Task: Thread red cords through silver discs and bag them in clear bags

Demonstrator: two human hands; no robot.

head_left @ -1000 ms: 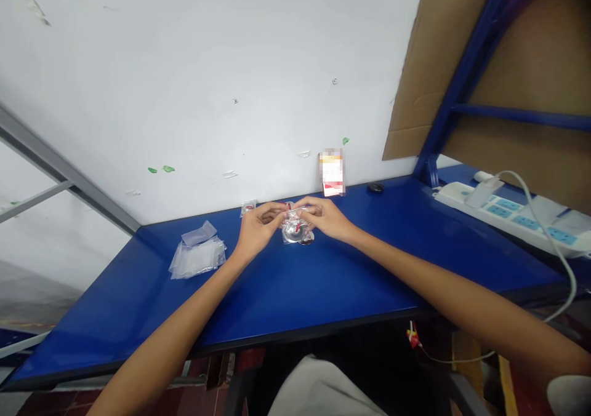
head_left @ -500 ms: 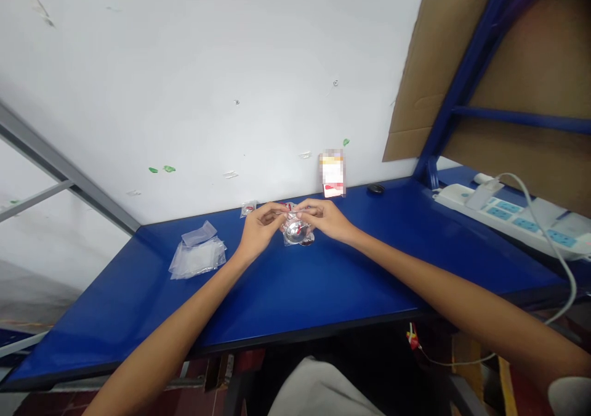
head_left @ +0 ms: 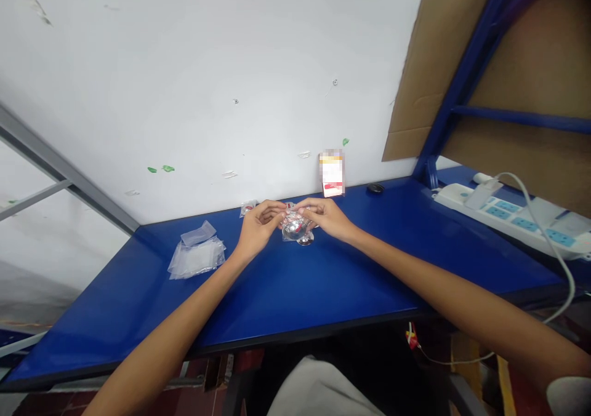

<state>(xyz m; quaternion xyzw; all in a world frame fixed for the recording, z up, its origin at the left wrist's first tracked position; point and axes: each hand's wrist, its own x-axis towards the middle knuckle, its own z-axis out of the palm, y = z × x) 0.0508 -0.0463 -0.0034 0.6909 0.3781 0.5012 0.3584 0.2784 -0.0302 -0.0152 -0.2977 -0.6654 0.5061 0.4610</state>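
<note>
Clear plastic bag (head_left: pixel 293 225) holding round metal part (head_left: pixel 305 239) pinched narrowly by left hand (head_left: pixel 260 227) and right hand (head_left: pixel 325 216); further bags (head_left: pixel 197 257) lie apart on blue surface (head_left: pixel 295 293).

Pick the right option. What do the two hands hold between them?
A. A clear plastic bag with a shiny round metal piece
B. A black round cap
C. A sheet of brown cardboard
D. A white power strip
A: the left hand and right hand pinch a clear plastic bag above a shiny round metal piece.
</note>
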